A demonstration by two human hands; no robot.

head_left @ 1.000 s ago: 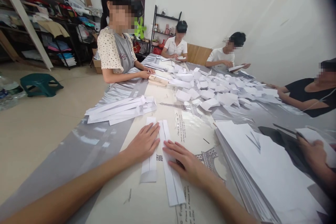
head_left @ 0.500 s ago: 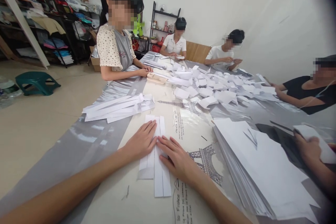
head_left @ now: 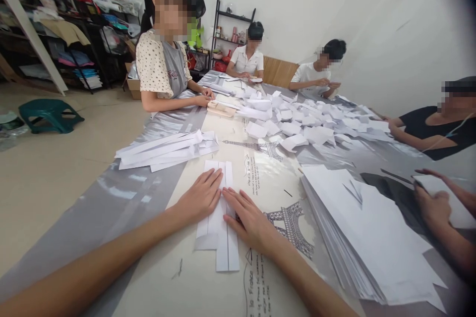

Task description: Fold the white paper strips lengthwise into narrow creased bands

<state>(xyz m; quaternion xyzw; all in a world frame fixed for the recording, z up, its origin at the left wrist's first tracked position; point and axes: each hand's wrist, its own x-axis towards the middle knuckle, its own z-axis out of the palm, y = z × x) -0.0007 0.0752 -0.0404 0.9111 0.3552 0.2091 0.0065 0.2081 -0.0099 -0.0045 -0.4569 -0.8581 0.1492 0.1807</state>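
Two folded white paper strips lie side by side, partly overlapping, on the printed table cover (head_left: 174,252). My left hand (head_left: 199,195) rests flat on the upper part of the left strip (head_left: 206,240), fingers stretched out. My right hand (head_left: 253,220) lies with extended fingers along the edge of the right strip (head_left: 227,255), which reaches lower. The fingertips of both hands nearly meet, and they cover the middle of the strips. Beyond my left hand is a loose pile of long folded strips (head_left: 167,151).
A thick stack of white paper (head_left: 364,228) stands to the right. Many folded paper pieces (head_left: 305,119) cover the table's far side. Several people sit around, one person's hands (head_left: 439,205) holding paper at the right edge. A green stool (head_left: 51,111) is on the floor.
The right strip's lower end has shifted slightly up and left, with my right hand. The view has tilted a little. At the right edge, another person's second hand has come into sight.
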